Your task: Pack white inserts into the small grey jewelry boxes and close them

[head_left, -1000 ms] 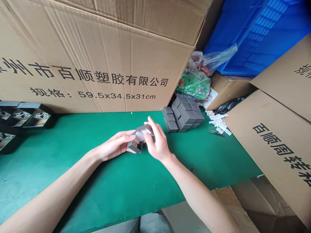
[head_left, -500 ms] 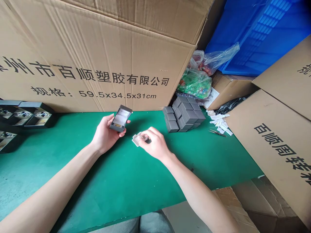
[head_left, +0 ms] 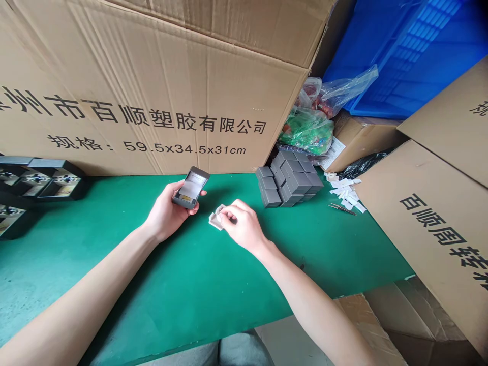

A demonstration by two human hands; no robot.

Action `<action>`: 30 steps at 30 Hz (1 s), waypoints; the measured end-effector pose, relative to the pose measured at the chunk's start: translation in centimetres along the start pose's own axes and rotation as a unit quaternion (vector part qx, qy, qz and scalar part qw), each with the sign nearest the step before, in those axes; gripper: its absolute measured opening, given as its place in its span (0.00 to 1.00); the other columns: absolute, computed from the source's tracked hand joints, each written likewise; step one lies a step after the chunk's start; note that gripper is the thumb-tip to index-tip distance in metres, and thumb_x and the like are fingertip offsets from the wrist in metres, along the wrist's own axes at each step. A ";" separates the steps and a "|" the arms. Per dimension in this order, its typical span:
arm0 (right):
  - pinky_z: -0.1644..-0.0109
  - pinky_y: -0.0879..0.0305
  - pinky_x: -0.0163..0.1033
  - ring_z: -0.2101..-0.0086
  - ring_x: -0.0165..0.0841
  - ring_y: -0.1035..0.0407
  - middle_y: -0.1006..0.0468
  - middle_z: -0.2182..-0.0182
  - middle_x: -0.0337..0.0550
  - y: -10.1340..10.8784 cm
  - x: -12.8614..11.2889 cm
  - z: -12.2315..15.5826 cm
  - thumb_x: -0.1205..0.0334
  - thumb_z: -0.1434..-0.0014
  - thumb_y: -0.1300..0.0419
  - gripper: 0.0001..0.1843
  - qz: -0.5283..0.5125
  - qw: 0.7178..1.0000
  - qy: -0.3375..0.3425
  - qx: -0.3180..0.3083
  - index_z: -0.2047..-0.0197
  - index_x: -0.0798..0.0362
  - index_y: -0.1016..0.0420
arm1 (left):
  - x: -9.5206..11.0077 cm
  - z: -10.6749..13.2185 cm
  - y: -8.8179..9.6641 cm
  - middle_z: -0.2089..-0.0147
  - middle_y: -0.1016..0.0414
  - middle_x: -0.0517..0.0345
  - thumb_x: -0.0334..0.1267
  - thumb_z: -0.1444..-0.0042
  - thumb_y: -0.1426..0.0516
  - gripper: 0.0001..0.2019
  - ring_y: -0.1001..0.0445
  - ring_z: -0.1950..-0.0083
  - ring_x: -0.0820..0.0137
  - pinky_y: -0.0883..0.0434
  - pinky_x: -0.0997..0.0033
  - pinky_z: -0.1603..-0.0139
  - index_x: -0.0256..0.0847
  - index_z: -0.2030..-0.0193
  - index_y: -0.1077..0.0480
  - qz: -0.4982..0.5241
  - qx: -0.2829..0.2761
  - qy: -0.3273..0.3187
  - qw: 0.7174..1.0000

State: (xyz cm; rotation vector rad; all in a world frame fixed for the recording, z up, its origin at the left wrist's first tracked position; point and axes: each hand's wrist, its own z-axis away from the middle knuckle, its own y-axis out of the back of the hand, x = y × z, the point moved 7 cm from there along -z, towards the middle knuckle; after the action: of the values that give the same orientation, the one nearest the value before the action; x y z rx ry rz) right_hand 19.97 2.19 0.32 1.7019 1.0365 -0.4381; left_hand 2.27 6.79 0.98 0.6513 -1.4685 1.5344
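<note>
My left hand [head_left: 166, 212] holds a small open grey gift box [head_left: 190, 187] upright on its fingers, showing a white lining and a gold-coloured strip inside. My right hand [head_left: 244, 226] pinches a small white piece, possibly a card or insert [head_left: 215, 221], whose far end rests on the green work mat [head_left: 190, 269]. The fingers hide part of that piece. The two hands are close together but apart, and the box and the white piece do not touch.
A stack of several closed grey boxes [head_left: 287, 180] stands to the right of my hands. Beyond it lie white strips [head_left: 345, 192] and tweezers [head_left: 342, 209]. Black trays [head_left: 38, 178] sit at the left, and large cardboard cartons [head_left: 152, 96] border the mat.
Over the last second, the box has moved from both hands into my raised left hand and now shows its open inside. The white piece has gone to my right hand, low on the mat.
</note>
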 end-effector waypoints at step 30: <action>0.54 0.28 0.45 0.55 0.39 0.30 0.27 0.58 0.44 -0.3 -1.8 0.6 0.60 0.44 0.34 0.09 0.086 0.995 -0.034 -0.048 0.64 0.49 0.31 | 0.0 0.2 -0.2 0.61 0.19 0.45 0.42 0.38 0.46 0.15 0.30 0.77 0.70 0.31 0.69 0.75 0.34 0.53 0.27 0.003 -0.007 0.004 1.000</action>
State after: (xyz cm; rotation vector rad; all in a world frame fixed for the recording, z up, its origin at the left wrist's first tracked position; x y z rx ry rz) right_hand 18.83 0.90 1.18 1.6622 0.8406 -0.3286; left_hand 2.42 6.60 1.16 0.6313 -1.4760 1.5286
